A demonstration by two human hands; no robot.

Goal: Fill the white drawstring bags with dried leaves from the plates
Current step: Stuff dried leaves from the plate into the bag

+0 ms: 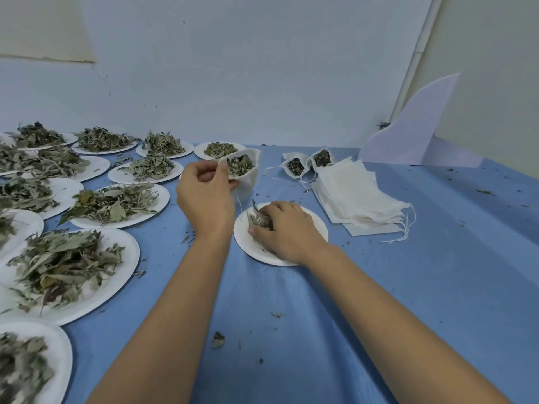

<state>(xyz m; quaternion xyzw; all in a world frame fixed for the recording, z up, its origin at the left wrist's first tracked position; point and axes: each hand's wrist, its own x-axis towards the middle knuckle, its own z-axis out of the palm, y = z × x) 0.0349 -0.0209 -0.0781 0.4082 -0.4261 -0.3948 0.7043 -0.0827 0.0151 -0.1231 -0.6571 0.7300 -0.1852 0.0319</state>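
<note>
My left hand (204, 199) is pinching open one part-filled bag (243, 167) just beyond the near-empty plate (318, 225). Two filled bags (296, 166) are lying farther back (the empty stack (355, 193) beside them is too layered to count). My right hand (288, 228) is gripping leaves (259, 221) on that plate, and at least eleven heaped plates (157, 196) are sitting to its left.

Blue tablecloth (379, 287); white plates (122, 258); grey-green dried leaves (64, 258); white drawstring bags (358, 193); pale wall (233, 68).
</note>
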